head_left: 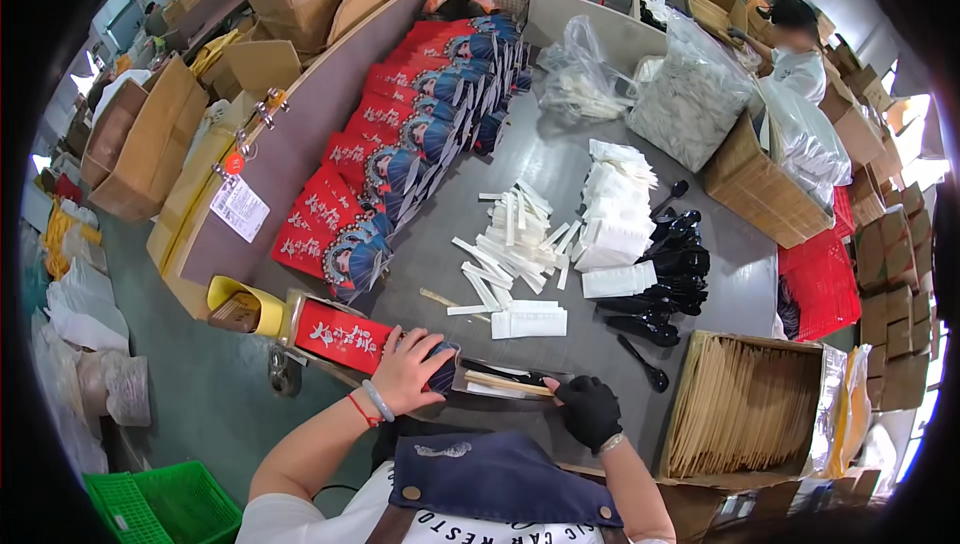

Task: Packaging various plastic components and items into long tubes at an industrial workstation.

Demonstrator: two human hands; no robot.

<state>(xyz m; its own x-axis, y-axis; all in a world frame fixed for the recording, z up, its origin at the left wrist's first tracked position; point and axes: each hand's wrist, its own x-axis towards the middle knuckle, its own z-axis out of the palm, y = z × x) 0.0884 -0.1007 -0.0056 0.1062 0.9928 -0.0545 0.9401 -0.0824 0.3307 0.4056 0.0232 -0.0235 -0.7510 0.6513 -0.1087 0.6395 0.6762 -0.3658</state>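
My left hand, bare with a bracelet and red cord, lies with fingers spread over a red packet in a narrow tray at the near table edge. The packet's dark blue printed end shows beside my fingers. My right hand, in a black glove with bare fingertips, is closed on the end of wooden chopsticks. They lie in the tray's right part, pointing toward the packet, with something black and white alongside, partly hidden.
Red packets stand in overlapping rows at left. White paper strips, white packets and black spoons cover mid-table. A box of chopsticks is right; a yellow holder sits left. A co-worker is far right.
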